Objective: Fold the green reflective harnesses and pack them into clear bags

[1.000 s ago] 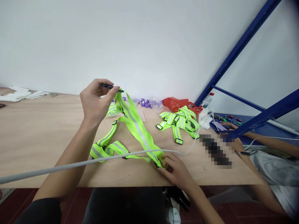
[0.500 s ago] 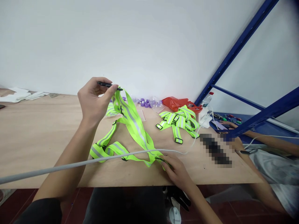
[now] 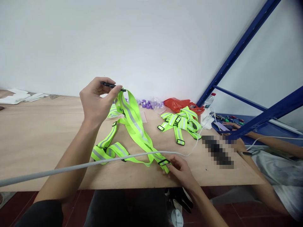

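Raised over the table, my left hand pinches the black buckle at the top of a neon-yellow reflective strap harness. The straps run down to the right, and their lower end with a black slider is held between the fingers of my right hand, low near the table's front edge. Other loops of this harness lie on the table between my arms. A second bundle of reflective straps rests behind my right hand.
A grey cable crosses in front of the straps. Purple items, a red bag and a bottle stand along the wall. At right are a blue frame and another person's arm.
My right hand's fingers have shifted on the strap end, and the black slider there now shows more fully. My left hand has moved very slightly to the right with the buckle.
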A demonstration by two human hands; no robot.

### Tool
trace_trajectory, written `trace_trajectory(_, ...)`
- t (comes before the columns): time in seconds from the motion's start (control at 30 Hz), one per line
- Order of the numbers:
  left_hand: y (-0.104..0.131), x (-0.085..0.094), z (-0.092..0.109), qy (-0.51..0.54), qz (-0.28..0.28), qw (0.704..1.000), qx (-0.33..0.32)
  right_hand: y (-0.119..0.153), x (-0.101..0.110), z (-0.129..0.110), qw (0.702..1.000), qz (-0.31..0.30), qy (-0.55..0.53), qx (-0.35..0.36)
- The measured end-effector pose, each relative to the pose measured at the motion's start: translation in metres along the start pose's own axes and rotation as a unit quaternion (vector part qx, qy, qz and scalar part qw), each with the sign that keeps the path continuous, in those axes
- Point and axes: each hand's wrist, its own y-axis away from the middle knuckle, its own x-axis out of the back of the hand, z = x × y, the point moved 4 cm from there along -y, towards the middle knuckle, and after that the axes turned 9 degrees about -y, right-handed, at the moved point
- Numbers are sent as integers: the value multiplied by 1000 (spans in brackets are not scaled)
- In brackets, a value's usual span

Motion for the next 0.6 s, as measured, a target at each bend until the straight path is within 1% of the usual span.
trace_trajectory(0.07,-1,0,1,-16,-4,1000,-4,-1,0,9,995,7,-77,-56)
trace_trajectory(0.13,-1,0,2,-48,-20,999,3,-4,2,15,994,24,-85,-69)
trace_trajectory(0.23,0,-2,3,-98,-49,994,25,-9,6,13,997,49,6,-52)
trace_trajectory(0.33,1,-3,2,-126,-67,989,30,-13,5,2,992,41,115,2)
trace_trajectory(0.4,1,-3,1,-143,-75,987,22,-14,2,-4,986,30,164,29)
trace_trajectory(0.53,-4,-3,-3,-166,-69,984,-13,-10,-2,-8,964,25,258,60)
trace_trajectory(0.6,-7,-6,-8,-150,-94,984,4,-8,-5,-7,952,17,295,79)
